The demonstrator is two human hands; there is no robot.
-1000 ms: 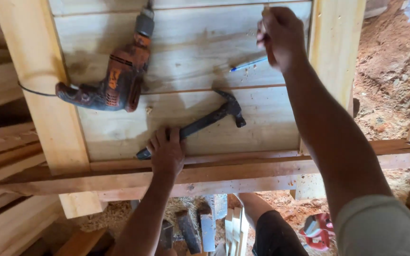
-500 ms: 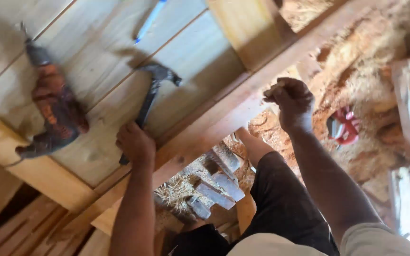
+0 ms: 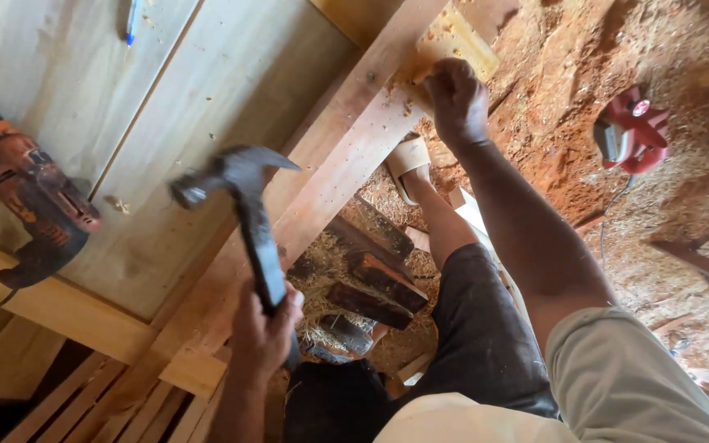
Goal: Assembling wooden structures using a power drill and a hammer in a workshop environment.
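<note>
My left hand [image 3: 264,328] grips the handle of a black claw hammer [image 3: 244,205] and holds it raised above the pale wooden panel [image 3: 198,90], its head pointing up and left. My right hand [image 3: 455,98] is closed in a fist against the long wooden rail [image 3: 346,156] at the panel's edge, pinching something too small to make out. An orange and black power drill [image 3: 30,205] lies on the panel at the left. A blue pen [image 3: 132,20] rests near the panel's top edge.
A red power tool [image 3: 629,131] with a cord sits on the reddish sawdust-covered ground at right. Offcut wood blocks [image 3: 371,279] lie on the ground beneath the rail, beside my sandalled foot [image 3: 408,164]. Stacked planks [image 3: 59,402] lie at lower left.
My left hand has lifted the hammer off the panel. My right hand moved from the panel's top down to the rail at its edge, and the view has swung to the right.
</note>
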